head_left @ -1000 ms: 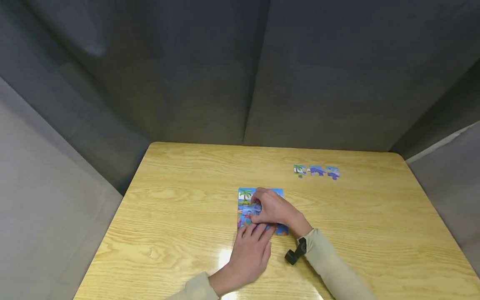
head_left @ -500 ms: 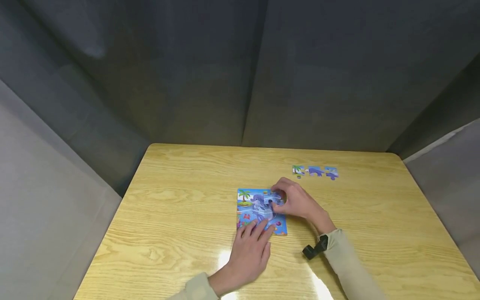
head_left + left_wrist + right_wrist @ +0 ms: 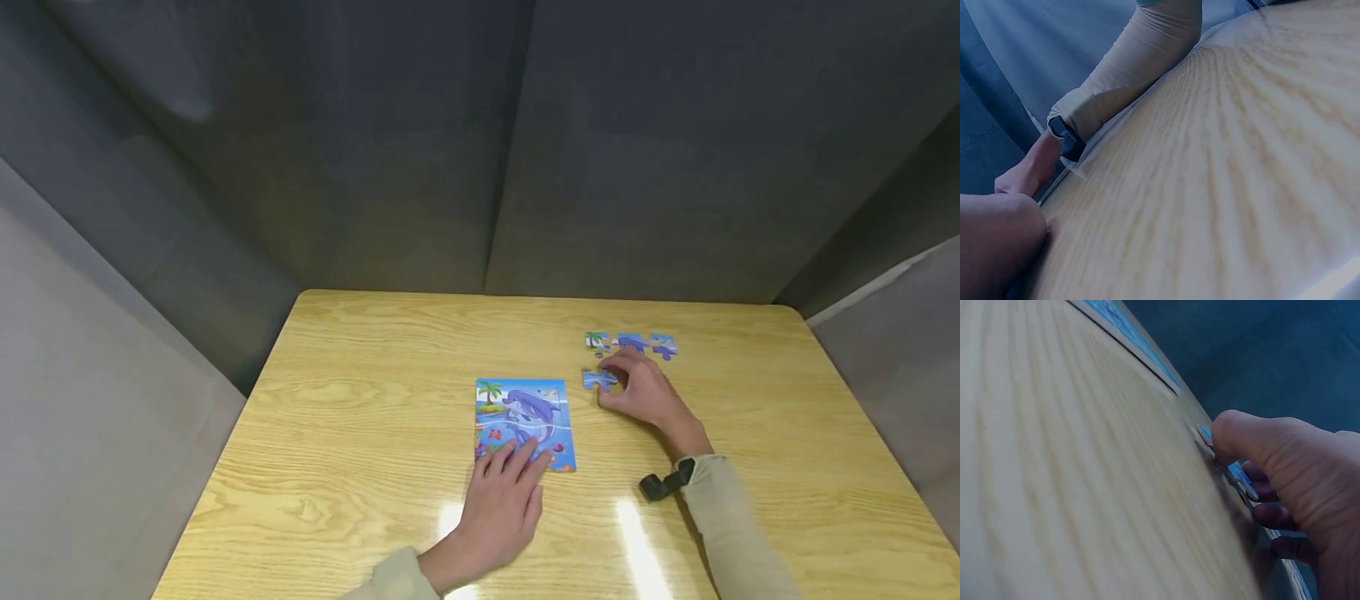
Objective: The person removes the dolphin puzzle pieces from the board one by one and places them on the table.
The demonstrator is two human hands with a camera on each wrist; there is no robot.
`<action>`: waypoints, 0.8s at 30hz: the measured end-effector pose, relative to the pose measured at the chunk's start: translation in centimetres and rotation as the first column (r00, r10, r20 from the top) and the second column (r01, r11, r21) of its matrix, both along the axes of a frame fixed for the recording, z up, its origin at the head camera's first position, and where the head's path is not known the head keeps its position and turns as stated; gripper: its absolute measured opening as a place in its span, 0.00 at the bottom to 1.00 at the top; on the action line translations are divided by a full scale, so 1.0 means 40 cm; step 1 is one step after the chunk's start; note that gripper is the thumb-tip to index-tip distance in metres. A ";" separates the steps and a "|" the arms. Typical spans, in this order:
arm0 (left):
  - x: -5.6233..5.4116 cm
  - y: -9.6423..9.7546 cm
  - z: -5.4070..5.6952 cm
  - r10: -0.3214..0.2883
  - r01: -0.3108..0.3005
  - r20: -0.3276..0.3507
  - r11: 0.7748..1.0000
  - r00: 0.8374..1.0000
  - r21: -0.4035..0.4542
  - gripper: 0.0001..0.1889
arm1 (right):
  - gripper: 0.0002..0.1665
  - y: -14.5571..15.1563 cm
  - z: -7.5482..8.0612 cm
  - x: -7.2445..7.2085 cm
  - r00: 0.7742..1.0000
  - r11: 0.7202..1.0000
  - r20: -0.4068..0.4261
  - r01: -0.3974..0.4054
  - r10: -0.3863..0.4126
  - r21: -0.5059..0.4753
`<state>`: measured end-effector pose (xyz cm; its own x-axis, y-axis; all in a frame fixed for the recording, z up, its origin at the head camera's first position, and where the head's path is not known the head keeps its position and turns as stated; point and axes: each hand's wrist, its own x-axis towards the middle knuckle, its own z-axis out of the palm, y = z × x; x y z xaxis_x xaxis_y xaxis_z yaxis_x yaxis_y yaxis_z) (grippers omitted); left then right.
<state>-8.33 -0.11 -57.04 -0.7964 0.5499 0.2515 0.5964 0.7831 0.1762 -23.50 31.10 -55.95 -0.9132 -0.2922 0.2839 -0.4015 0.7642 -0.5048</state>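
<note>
A blue jigsaw piece (image 3: 597,380) is pinched between the thumb and fingers of my right hand (image 3: 651,397), low over the table just in front of a short row of loose pieces. In the right wrist view the thumb partly covers this piece (image 3: 1241,478). My left hand (image 3: 501,504) rests with spread fingers on the near edge of a square dolphin puzzle board (image 3: 487,427). The board pictures a dolphin, a palm tree and a crab; the fingers hide part of its bottom edge. The left wrist view shows little of the left hand (image 3: 997,240).
Three loose pieces lie at the back right: a palm tree piece (image 3: 595,340), a dolphin piece (image 3: 632,342) and another purple-blue piece (image 3: 664,346). The wooden table (image 3: 360,375) has dark curtains (image 3: 390,167) behind and grey panels (image 3: 90,400) at the sides.
My right hand has lifted a blue piece off the board and carried it right, towards the loose pieces. More of the dolphin picture shows now. The left hand has stayed put.
</note>
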 end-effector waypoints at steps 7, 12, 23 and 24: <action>0.001 0.000 0.002 0.001 -0.001 -0.008 1.000 1.000 0.013 0.26 | 0.23 0.016 -0.013 -0.009 1.000 0.999 -0.003 0.028 -0.028 -0.019; 0.000 0.000 0.000 -0.002 0.002 -0.019 1.000 1.000 0.024 0.26 | 0.24 0.021 -0.018 -0.008 0.999 0.998 0.018 0.040 -0.039 -0.055; 0.000 -0.001 -0.003 -0.005 0.005 -0.011 1.000 1.000 0.015 0.26 | 0.19 0.030 -0.014 0.009 0.999 0.995 0.020 0.051 -0.049 -0.083; 0.000 -0.001 -0.003 -0.004 0.005 -0.013 1.000 1.000 0.013 0.26 | 0.19 0.031 -0.014 0.008 0.999 0.995 0.020 0.052 -0.050 -0.085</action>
